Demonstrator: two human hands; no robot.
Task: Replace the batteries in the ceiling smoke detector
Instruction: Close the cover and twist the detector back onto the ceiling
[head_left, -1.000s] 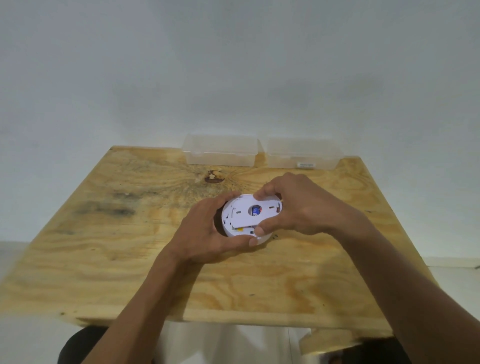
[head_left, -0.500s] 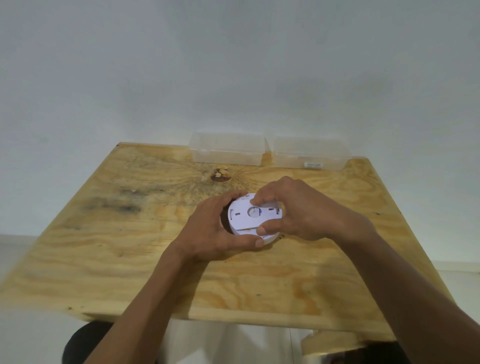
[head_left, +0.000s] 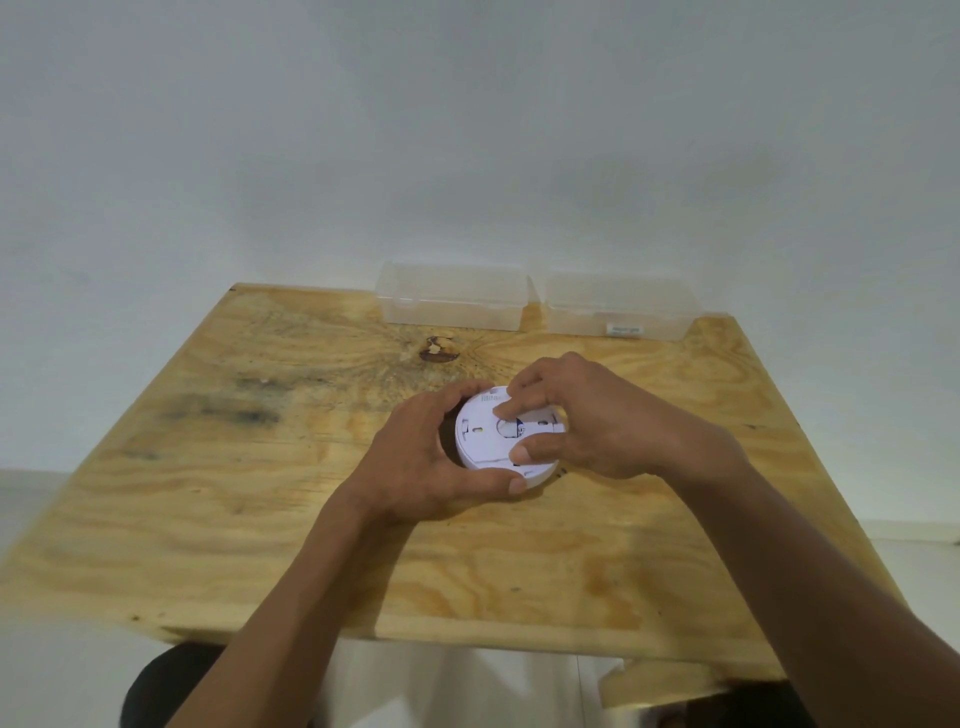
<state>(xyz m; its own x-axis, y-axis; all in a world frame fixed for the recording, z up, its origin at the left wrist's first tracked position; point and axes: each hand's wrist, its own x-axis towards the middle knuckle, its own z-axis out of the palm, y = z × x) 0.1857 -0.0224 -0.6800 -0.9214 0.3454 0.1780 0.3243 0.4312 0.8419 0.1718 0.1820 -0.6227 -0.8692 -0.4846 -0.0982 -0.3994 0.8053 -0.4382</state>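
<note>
A round white smoke detector (head_left: 485, 439) lies near the middle of the plywood table (head_left: 260, 493) with its back side up. My left hand (head_left: 426, 457) cups its left and near rim, thumb along the front edge. My right hand (head_left: 587, 421) covers the detector's right side, with the forefinger pressed on the white back plate near its centre and the thumb on the plate's near edge. The plate sits flat on the body. No batteries show.
Two clear plastic boxes stand at the table's far edge against the white wall, one (head_left: 452, 304) at the centre and one (head_left: 621, 312) to its right with a small label. A dark knot (head_left: 439, 351) marks the wood behind the detector.
The white back plate has gone down flat onto the detector, hiding the blue part seen in its centre hole a second ago. My right forefinger has shifted onto the plate's centre.
</note>
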